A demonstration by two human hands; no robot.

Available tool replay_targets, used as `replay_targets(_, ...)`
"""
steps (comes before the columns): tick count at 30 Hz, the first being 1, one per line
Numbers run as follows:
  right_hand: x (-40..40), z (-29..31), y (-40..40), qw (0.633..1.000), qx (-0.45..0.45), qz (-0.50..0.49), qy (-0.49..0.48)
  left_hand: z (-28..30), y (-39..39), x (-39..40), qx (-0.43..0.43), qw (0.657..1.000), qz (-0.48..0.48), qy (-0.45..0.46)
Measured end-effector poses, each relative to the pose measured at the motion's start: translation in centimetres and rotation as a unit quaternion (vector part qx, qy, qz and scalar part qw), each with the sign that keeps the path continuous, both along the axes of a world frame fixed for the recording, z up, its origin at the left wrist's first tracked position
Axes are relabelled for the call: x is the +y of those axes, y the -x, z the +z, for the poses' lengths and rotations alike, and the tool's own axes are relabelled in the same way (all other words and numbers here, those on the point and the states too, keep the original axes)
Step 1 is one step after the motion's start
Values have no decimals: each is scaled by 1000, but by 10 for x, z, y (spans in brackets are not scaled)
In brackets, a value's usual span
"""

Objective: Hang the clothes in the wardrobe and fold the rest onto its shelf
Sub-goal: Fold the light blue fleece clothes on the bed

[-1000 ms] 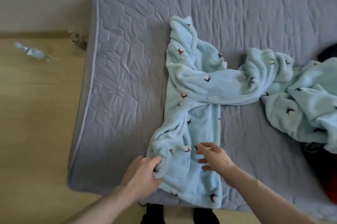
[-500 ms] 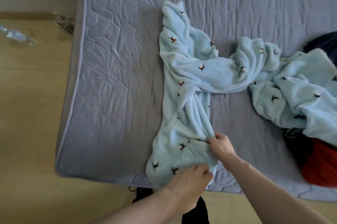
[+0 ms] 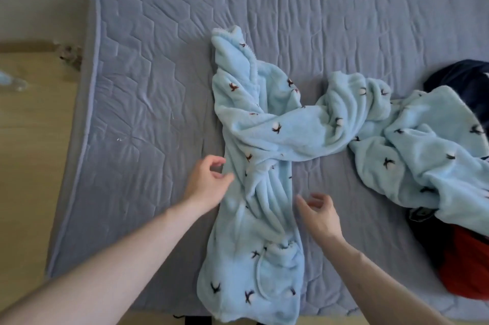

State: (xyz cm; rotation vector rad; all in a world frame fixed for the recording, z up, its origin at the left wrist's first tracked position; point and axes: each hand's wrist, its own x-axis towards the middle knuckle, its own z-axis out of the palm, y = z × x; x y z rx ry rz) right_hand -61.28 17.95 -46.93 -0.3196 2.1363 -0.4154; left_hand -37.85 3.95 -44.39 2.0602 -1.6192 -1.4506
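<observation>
While both hands hover with fingers loosely curled and nothing gripped, the left hand and right hand are seen flanking a twisted light-blue fleece garment near the mattress's front edge; soft, bulky and light, it is probably best gathered at its narrow twisted middle.

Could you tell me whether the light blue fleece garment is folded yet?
Not yet: the light blue fleece garment lies bunched and twisted lengthwise across the mattress.
</observation>
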Motion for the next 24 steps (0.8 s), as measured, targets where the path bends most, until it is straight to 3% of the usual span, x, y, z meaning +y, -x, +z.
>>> replay_targets(3,-53,8,31,988,-42,-128,81,-13,11,-68,23,992,119,-39)
replay_targets(6,-102,9,66,965,-64,-216,135,-21,27,-108,8,989,144,-33)
replay_targets(10,-146,2,99,941,-54,-309,124,-29,57,-138,58,975,200,-81)
replay_targets(13,-160,-7,112,942,-61,-318,92,-36,73,-144,67,965,211,-143)
replay_targets(15,-163,-10,117,937,-80,-328,85,-35,80,-147,38,966,235,-99)
replay_targets(17,-165,-9,119,938,-102,-322,81,-28,81,-148,21,969,245,28)
replay_targets(19,-166,-3,121,935,-118,-323,87,-17,77,-148,8,964,177,198)
replay_targets(21,-167,3,122,933,-104,-328,105,-6,79,-145,5,940,44,339)
replay_targets(22,-169,8,123,932,-85,-330,121,-4,84,-144,11,927,-34,372)
replay_targets(24,-174,17,124,922,-38,-344,175,-5,102,-140,7,921,-183,343)
